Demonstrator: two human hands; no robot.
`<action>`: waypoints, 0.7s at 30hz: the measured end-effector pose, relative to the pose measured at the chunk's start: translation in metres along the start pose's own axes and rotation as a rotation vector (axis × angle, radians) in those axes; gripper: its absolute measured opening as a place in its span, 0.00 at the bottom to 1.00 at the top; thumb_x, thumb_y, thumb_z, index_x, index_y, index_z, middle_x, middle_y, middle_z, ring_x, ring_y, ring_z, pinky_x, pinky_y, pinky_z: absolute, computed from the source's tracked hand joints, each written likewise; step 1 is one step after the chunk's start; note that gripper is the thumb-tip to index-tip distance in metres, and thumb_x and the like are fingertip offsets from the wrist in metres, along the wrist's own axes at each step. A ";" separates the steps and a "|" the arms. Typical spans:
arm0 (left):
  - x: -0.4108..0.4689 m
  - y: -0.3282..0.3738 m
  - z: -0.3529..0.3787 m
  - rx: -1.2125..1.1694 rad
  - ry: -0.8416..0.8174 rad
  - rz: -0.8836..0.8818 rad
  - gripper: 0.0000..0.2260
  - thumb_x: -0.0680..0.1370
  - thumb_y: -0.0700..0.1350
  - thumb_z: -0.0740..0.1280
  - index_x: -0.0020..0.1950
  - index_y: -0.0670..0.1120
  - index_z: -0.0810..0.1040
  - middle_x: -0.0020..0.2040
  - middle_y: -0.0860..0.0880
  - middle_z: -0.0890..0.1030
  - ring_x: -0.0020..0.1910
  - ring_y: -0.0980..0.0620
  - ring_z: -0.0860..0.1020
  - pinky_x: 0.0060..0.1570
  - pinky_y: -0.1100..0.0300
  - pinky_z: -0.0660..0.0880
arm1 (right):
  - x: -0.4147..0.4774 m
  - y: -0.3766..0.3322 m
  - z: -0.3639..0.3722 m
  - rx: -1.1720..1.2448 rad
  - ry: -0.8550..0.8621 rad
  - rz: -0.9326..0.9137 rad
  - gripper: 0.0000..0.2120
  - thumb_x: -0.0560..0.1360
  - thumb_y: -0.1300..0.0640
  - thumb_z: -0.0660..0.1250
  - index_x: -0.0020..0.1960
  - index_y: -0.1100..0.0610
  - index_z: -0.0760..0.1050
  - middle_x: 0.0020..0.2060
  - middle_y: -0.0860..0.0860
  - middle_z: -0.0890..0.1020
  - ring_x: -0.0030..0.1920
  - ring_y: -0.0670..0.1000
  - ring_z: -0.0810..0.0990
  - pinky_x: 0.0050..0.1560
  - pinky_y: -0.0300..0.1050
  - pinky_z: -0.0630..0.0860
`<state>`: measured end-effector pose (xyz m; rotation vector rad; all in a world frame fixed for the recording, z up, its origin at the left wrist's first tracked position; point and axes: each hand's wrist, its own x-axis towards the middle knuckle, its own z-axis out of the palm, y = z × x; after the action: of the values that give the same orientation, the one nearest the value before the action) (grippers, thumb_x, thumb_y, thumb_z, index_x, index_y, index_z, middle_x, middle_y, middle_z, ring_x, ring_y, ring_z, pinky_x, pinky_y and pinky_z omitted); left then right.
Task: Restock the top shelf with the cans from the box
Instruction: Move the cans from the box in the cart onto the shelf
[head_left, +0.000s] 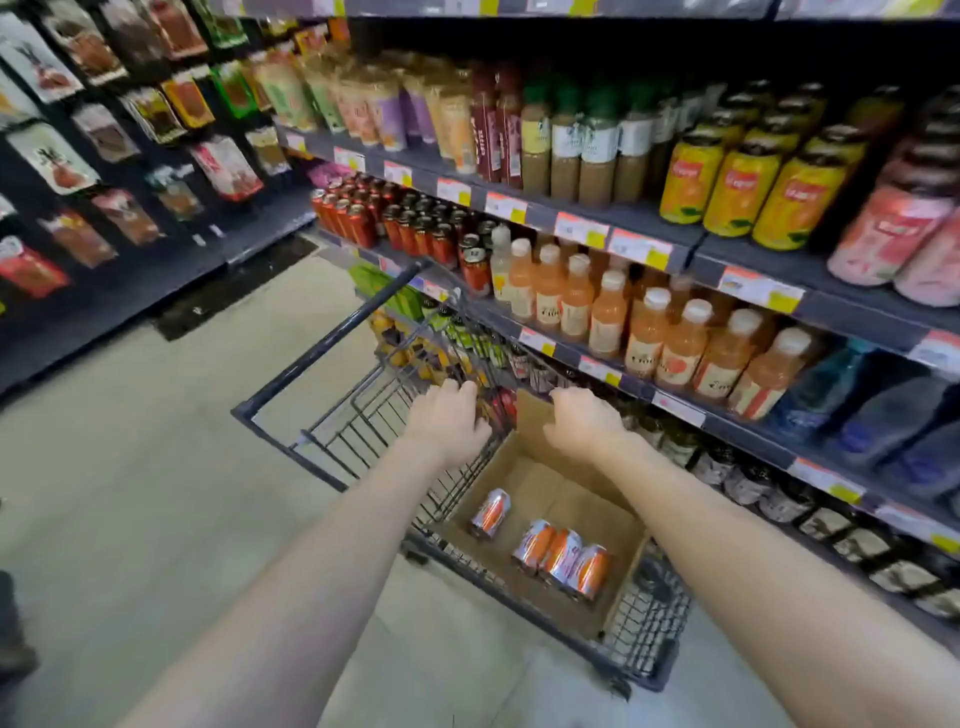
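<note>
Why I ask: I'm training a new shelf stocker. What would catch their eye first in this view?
Two bare forearms stretch in from below, the left hand and right hand at the far end of an open cardboard box sitting in a dark wire cart at centre. Four orange cans lie on their sides on the box floor, one apart from three together. On the right, rows of pale orange juice bottles crowd a shelf.
</note>
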<state>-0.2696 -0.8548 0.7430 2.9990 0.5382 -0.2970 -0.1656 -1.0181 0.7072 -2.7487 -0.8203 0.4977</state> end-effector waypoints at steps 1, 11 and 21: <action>0.009 -0.004 0.014 -0.010 -0.033 0.009 0.21 0.81 0.55 0.61 0.70 0.45 0.70 0.62 0.41 0.76 0.61 0.39 0.76 0.58 0.45 0.77 | 0.007 0.004 0.012 0.014 -0.041 0.024 0.13 0.78 0.53 0.64 0.60 0.58 0.74 0.56 0.56 0.81 0.54 0.60 0.81 0.47 0.51 0.78; 0.125 -0.034 0.151 -0.082 -0.350 0.108 0.25 0.80 0.56 0.64 0.73 0.45 0.68 0.67 0.40 0.74 0.64 0.37 0.76 0.59 0.45 0.76 | 0.062 0.050 0.138 0.270 -0.236 0.450 0.18 0.77 0.56 0.65 0.67 0.56 0.76 0.61 0.55 0.82 0.60 0.58 0.81 0.61 0.52 0.79; 0.186 -0.031 0.286 -0.187 -0.649 0.163 0.26 0.80 0.56 0.65 0.75 0.48 0.68 0.61 0.44 0.81 0.62 0.41 0.79 0.59 0.47 0.78 | 0.100 0.101 0.272 0.379 -0.469 0.789 0.24 0.69 0.38 0.62 0.52 0.56 0.80 0.48 0.55 0.83 0.52 0.58 0.84 0.50 0.47 0.80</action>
<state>-0.1596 -0.7950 0.4237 2.5272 0.2333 -1.0765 -0.1419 -1.0118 0.4016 -2.5114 0.3285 1.3106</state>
